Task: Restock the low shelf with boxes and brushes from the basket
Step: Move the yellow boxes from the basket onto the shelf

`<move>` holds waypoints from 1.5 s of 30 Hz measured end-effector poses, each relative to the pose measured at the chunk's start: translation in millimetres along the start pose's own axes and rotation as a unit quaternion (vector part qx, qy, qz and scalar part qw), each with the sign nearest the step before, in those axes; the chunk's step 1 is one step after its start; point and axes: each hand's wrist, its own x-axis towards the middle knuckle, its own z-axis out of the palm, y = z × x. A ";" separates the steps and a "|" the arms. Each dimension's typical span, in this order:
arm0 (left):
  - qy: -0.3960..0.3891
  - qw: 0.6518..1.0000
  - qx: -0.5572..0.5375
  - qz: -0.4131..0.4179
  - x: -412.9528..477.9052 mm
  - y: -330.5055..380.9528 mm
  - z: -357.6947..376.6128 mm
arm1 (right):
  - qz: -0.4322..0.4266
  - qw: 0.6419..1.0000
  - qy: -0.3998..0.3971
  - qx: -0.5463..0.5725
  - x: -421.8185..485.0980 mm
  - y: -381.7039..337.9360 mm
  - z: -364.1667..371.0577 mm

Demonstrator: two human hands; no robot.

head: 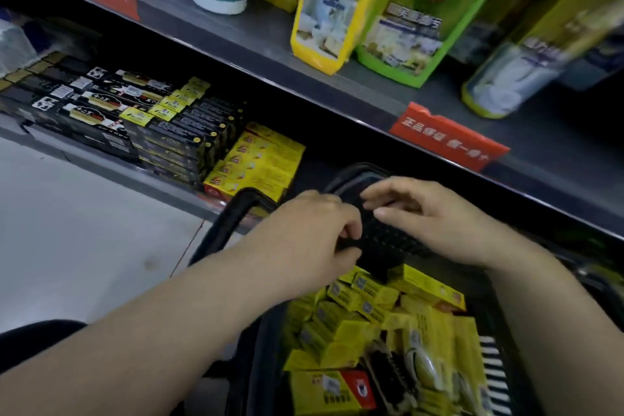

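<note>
Both hands meet over the basket [233, 223]: left hand [314, 240] pinches a black brush [388, 240]; right hand [435, 216] hovers, fingers loosely curled. Boxes [354, 321] fill the near basket. Risk: the light pinch may drop the brush short of the low shelf [162, 176], far left.

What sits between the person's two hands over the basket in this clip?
In the head view, a black bristled brush spans the gap between the left hand and right hand, above the dark plastic basket of yellow boxes.
</note>
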 end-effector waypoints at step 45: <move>-0.154 0.864 -0.381 -0.290 19.0 22.9 72.7 | 0.295 0.936 0.000 -0.192 -75.1 168.0 130.4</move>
